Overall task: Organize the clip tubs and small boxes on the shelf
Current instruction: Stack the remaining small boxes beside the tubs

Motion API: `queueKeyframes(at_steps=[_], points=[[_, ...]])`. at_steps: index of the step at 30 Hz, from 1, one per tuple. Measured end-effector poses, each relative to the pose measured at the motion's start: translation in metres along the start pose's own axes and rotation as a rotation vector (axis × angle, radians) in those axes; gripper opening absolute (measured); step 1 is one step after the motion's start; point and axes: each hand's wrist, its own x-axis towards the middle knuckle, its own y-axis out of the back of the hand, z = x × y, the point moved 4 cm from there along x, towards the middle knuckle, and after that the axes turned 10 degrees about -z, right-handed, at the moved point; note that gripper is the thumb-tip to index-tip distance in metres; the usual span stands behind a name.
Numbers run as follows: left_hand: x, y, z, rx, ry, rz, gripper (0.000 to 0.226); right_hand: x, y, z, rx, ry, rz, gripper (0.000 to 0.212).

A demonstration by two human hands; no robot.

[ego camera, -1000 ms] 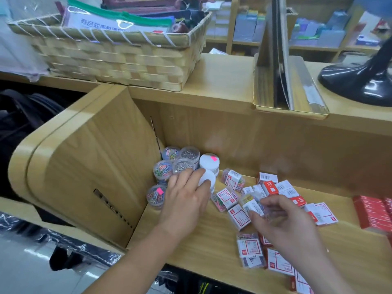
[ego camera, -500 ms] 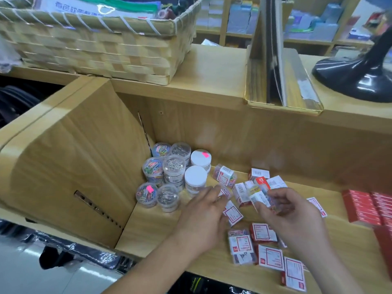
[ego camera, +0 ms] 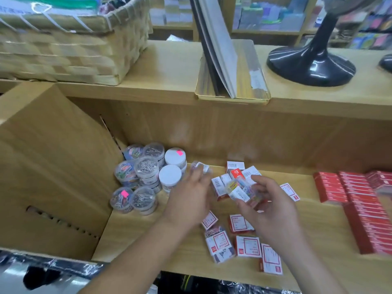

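Small boxes point(ego camera: 248, 247) lie scattered short of the fingers. A clip box point(ego camera: 241, 190) is gripped in the right hand point(ego camera: 273, 209). A clear box point(ego camera: 200, 169) is met by the left hand's point(ego camera: 188, 200) fingertips, grip unclear through blur. Gathering, seemingly: stacking by the clip tubs point(ego camera: 146, 172) beyond is called for.

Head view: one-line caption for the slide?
Right hand holds a clip box; left hand reaches toward a clear box beside clip tubs.

Upper left of the frame, a woven basket point(ego camera: 74, 58) of packaged stationery sits on a wooden counter top point(ego camera: 169, 66). At centre, grey boards point(ego camera: 216, 49) lean in a shiny tray point(ego camera: 254, 81); a black pedestal base point(ego camera: 310, 64) stands upper right, blurred stocked shelves point(ego camera: 275, 15) behind.
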Motion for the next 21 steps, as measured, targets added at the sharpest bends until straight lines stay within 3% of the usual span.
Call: queueKeyframes(at_steps=[2, 6, 8, 11, 14, 21], points=[[0.024, 0.008, 0.0, 0.097, 0.093, -0.106, 0.06, 0.0, 0.002, -0.001, -0.021, 0.001, 0.001, 0.071], [0.046, 0.017, 0.011, 0.253, 0.128, -0.221, 0.048, 0.003, 0.013, 0.003, -0.002, -0.009, -0.016, 0.069], [0.045, 0.022, 0.015, 0.275, 0.118, -0.205, 0.037, 0.004, 0.018, 0.006, 0.047, -0.034, -0.034, 0.062], [0.032, 0.036, 0.018, 0.276, 0.086, 0.005, 0.021, 0.004, 0.022, 0.008, 0.093, -0.024, -0.019, 0.053], [0.003, 0.044, 0.017, 0.034, 0.036, 0.179, 0.03, 0.002, 0.02, 0.002, 0.116, 0.056, -0.034, 0.055], [-0.044, 0.011, -0.014, -0.725, 0.074, 0.19, 0.027, 0.001, -0.005, -0.006, 0.384, -0.014, -0.143, 0.06]])
